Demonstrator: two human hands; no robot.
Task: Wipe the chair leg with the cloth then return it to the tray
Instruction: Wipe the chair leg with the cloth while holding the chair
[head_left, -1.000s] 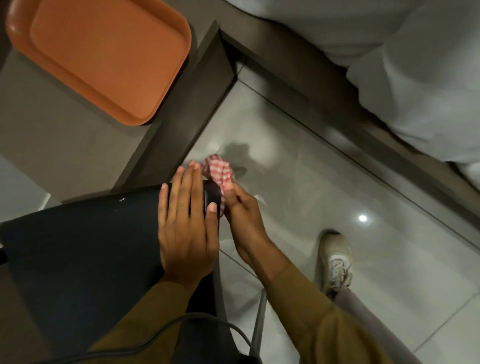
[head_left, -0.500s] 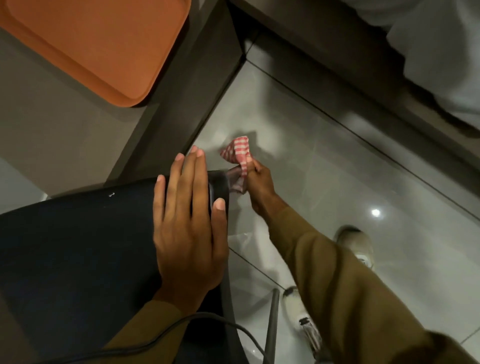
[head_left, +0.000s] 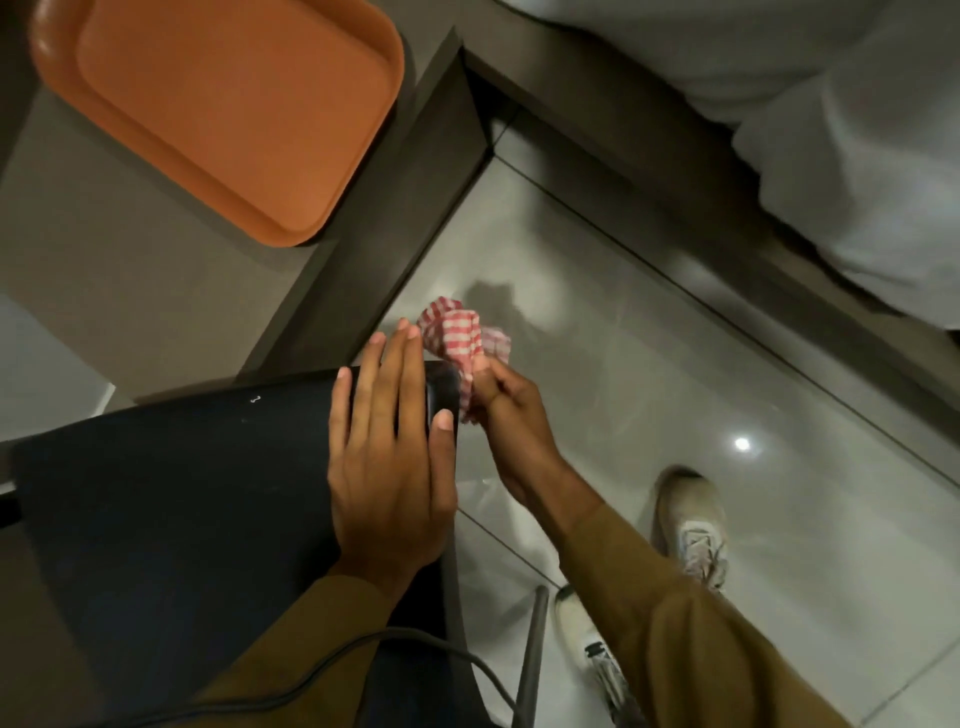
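Observation:
A red-and-white checked cloth (head_left: 460, 338) is bunched in my right hand (head_left: 511, 415), held just past the front right corner of the dark chair seat (head_left: 171, 493). The leg under that corner is hidden by the seat and the cloth. My left hand (head_left: 389, 457) lies flat on the seat, fingers together, holding nothing. Another grey chair leg (head_left: 532, 654) shows near the bottom. The orange tray (head_left: 223, 109) sits empty on the grey table top at the upper left.
The grey table (head_left: 130, 270) has a dark edge running down toward the chair. White bedding (head_left: 857, 156) fills the upper right above a dark frame. My two pale shoes (head_left: 691, 525) stand on the glossy tiled floor. A dark cable (head_left: 322, 670) crosses the bottom.
My right hand with the cloth went down and away from the seat corner, then came back up close to it. My left hand stayed flat on the seat.

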